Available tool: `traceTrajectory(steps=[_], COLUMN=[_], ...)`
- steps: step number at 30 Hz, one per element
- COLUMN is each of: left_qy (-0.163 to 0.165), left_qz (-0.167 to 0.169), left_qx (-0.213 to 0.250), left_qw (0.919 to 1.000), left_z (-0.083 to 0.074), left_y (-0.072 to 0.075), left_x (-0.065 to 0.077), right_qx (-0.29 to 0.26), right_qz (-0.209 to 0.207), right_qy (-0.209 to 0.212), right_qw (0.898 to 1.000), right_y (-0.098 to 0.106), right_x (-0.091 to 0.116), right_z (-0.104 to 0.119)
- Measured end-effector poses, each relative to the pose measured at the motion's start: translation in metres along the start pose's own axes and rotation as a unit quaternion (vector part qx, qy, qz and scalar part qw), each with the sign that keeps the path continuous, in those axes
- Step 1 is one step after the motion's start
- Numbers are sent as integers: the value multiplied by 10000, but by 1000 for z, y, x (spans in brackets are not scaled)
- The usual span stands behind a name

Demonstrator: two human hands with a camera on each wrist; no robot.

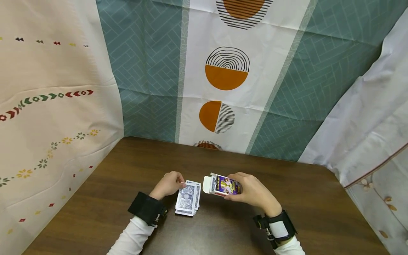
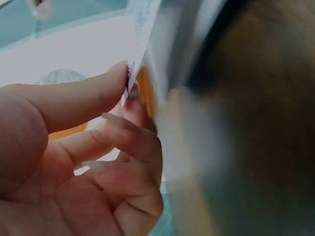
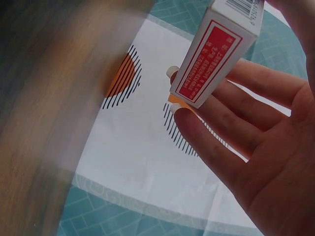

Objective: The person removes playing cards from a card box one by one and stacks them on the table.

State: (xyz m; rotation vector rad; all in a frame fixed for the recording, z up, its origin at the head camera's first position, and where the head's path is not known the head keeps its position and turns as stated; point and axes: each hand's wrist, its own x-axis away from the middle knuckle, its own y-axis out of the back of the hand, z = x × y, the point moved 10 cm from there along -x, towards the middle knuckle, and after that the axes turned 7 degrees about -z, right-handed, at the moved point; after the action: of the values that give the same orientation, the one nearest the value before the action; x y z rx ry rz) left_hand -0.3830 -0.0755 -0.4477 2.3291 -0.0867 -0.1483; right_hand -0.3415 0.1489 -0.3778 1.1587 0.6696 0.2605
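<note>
A loose pile of blue-backed playing cards (image 1: 195, 209) lies face down on the table. My left hand (image 1: 169, 185) pinches the upper left corner of a playing card (image 1: 186, 198) between thumb and fingers; the left wrist view shows the card's thin edge (image 2: 140, 59) in that pinch. To the right of the pile, my right hand (image 1: 255, 190) grips a purple-faced card box (image 1: 227, 185), its open flap pointing left towards the cards. Some blue-backed cards show in the box's mouth. In the right wrist view, the box's red-and-white side (image 3: 209, 64) is seen against the fingers.
The brown wooden table (image 1: 153, 159) extends around both hands. A patterned teal and white curtain (image 1: 220, 117) hangs behind its far edge, with pale cloths (image 1: 63, 117) at the sides. Black straps with small cameras (image 1: 148, 208) sit on both wrists.
</note>
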Motion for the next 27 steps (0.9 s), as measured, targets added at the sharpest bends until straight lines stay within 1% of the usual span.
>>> traceTrajectory(steps=[6, 9, 10, 12, 13, 15, 17, 18, 20, 22, 25, 27], left_qy=[157, 274, 263, 117, -8, -329, -664, -768, -783, -691, -438, -272], left_qz=[-367, -479, -538, -660, -718, -748, -672, -618, -416, -285, -78, 135], left_qx=[-176, -315, -370, -342, -240, 94, 483, 639, 860, 969, 1209, 1475], left_qw=[9990, 9980, 9975, 9972, 9971, 9966, 9944, 9931, 9923, 9925, 9917, 9886], left_z=[13, 14, 13, 4, -4, -24, -47, -58, -71, -77, -74, -71], left_y=[0, 2, 3, 6, 8, 9, 9, 7, -1, -9, -20, -26], left_x=[-5, -5, -4, -3, -2, 1, 7, 10, 17, 22, 25, 25], right_qx=[-33, 6, 19, 46, 49, 56, 41, 25, -9, -68, -115, -108], right_qz=[85, 90, 77, 39, 18, -27, -72, -90, -112, -114, -85, -63], right_qy=[-94, -82, -60, 1, 37, 111, 182, 208, 249, 274, 265, 257], right_qw=[9999, 9999, 10000, 10000, 10000, 9999, 9998, 9997, 9996, 9995, 9995, 9996], right_y=[-3, -3, -3, -2, -2, -1, 0, 1, 3, 3, 2, 1], right_x=[-1, -2, -2, -2, -2, -3, -3, -3, -3, -2, -1, 0], right_z=[1, 1, 2, 2, 3, 4, 6, 8, 11, 14, 17, 17])
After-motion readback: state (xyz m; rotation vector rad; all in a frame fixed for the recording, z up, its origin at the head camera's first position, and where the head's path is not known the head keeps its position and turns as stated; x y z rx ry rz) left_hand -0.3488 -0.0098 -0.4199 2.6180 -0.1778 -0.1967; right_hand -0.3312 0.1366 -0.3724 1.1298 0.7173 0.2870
